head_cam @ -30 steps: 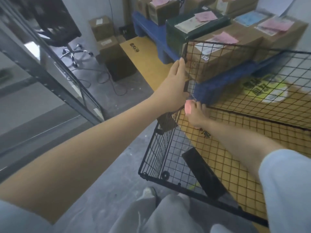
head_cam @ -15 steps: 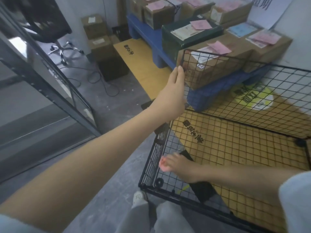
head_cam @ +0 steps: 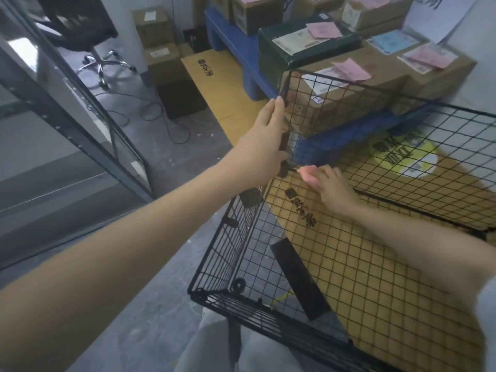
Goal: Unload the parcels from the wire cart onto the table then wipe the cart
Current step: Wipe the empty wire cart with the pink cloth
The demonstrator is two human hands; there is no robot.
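Note:
The black wire cart (head_cam: 233, 253) fills the lower right, with no parcels inside it. My left hand (head_cam: 264, 140) lies flat with straight fingers against the outside of the cart's far left corner post. My right hand (head_cam: 331, 187) is inside the cart at that same far corner and pinches a small pink cloth (head_cam: 307, 175) against the mesh floor. Brown and dark green parcels (head_cam: 346, 84) with pink and blue labels sit on a blue pallet (head_cam: 241, 52) behind the cart.
Flattened cardboard (head_cam: 222, 81) lies on the grey floor under and beyond the cart. A black flat strip (head_cam: 299, 277) lies beneath the cart floor. A metal rack frame (head_cam: 67, 114) stands at the left, an office chair (head_cam: 99, 57) and stacked boxes (head_cam: 158, 49) behind it.
My right hand with the pink cloth has swept from the cart's near left side back up to the far corner. My left hand has stayed on the corner post.

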